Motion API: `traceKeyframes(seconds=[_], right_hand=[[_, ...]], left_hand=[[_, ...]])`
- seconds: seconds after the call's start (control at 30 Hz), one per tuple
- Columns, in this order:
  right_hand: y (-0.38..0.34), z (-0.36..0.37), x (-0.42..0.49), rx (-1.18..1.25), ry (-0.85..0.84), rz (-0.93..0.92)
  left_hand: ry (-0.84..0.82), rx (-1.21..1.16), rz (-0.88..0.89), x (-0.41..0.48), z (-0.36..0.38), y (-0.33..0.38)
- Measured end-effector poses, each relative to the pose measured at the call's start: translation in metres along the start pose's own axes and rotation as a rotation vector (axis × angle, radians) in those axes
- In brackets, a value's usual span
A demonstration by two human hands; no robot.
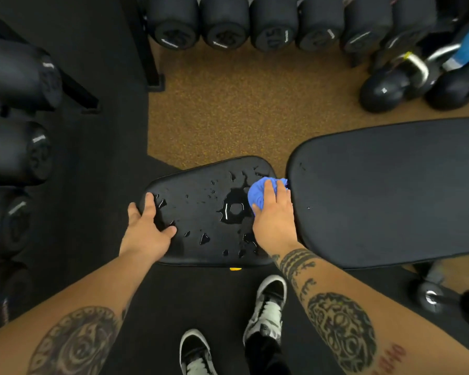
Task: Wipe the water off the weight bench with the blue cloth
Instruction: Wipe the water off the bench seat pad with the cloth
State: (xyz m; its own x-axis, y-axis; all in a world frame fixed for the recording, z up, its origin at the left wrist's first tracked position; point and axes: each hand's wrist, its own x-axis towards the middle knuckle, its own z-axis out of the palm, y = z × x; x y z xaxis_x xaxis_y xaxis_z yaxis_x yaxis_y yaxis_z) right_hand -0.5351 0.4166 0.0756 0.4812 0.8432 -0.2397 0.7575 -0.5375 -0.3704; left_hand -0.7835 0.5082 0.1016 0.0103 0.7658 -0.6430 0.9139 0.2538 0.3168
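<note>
The cloth (pixel 261 194), blue and bunched into a wad, sits on the seat (pixel 198 247) of the bench, at the seat's far right corner, just beside the gap to the back pad (pixel 390 193). The right hand (pixel 274 212) lies on top of it, fingers close together and almost straight, pressing it down; the thumb is hidden.

Water (pixel 234 209) covers much of the seat. One large puddle touches the cloth's left edge, and smaller drops and streaks are scattered toward the seat's left end and near edge.

The left hand (pixel 146 226) rests on the seat's left end with its fingers spread, thumb flat on the pad. The outer fingers reach over the seat's left edge.

The back pad, right of the seat, looks dry apart from a few specks.

Below the seat's near edge a small yellow tab (pixel 235 269) shows, and nearer still are two black-and-white shoes (pixel 271 307) on dark matting. Beyond the seat is tan floor (pixel 241 104), then a row of black dumbbells (pixel 225 23). More dumbbells sit well left of the seat, and kettlebells (pixel 385 87) lie far right of it.
</note>
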Motion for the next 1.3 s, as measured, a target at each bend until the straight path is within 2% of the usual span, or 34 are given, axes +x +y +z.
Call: traceKeyframes(seconds=[0.13, 0.3, 0.37, 0.53, 0.7, 0.77, 0.83, 0.9, 0.93, 1.0, 1.13, 1.23, 1.3], right_hand=[[-0.010, -0.015, 0.050, 0.137, -0.019, -0.004], [-0.013, -0.036, 0.115, 0.317, -0.188, 0.113], [-0.015, -0.033, 0.117, 0.285, -0.166, 0.073], [-0.005, -0.026, 0.068, 0.089, -0.078, -0.200], [0.028, -0.067, 0.055, -0.044, -0.328, -0.247], [0.044, -0.090, 0.062, 0.095, -0.256, -0.193], [0.062, -0.112, 0.067, 0.273, -0.051, -0.071], [0.079, -0.128, 0.075, 0.372, 0.137, 0.042], [0.087, -0.130, 0.080, 0.368, 0.176, 0.073], [0.098, -0.125, 0.094, 0.248, 0.147, 0.066], [0.097, -0.090, 0.101, -0.153, -0.029, -0.044], [0.089, -0.071, 0.091, -0.216, -0.047, -0.170], [0.090, -0.065, 0.077, -0.230, -0.125, -0.274]], left_hand=[[-0.038, -0.002, -0.082, 0.018, 0.006, 0.004], [-0.058, 0.042, -0.122, 0.028, 0.004, 0.005], [-0.072, 0.080, -0.132, 0.028, 0.001, 0.010], [-0.114, 0.099, -0.181, 0.022, -0.009, 0.022], [-0.114, 0.190, -0.219, 0.015, -0.012, 0.034], [-0.038, 0.297, -0.193, 0.014, -0.010, 0.047], [0.014, 0.367, -0.090, 0.014, -0.008, 0.066], [-0.026, 0.393, 0.007, 0.019, -0.004, 0.082], [-0.063, 0.399, 0.018, 0.021, -0.001, 0.087], [-0.099, 0.435, 0.033, 0.026, 0.003, 0.089], [-0.098, 0.526, 0.072, 0.035, -0.001, 0.080], [-0.098, 0.555, 0.068, 0.038, 0.000, 0.079], [-0.104, 0.553, 0.069, 0.039, 0.001, 0.081]])
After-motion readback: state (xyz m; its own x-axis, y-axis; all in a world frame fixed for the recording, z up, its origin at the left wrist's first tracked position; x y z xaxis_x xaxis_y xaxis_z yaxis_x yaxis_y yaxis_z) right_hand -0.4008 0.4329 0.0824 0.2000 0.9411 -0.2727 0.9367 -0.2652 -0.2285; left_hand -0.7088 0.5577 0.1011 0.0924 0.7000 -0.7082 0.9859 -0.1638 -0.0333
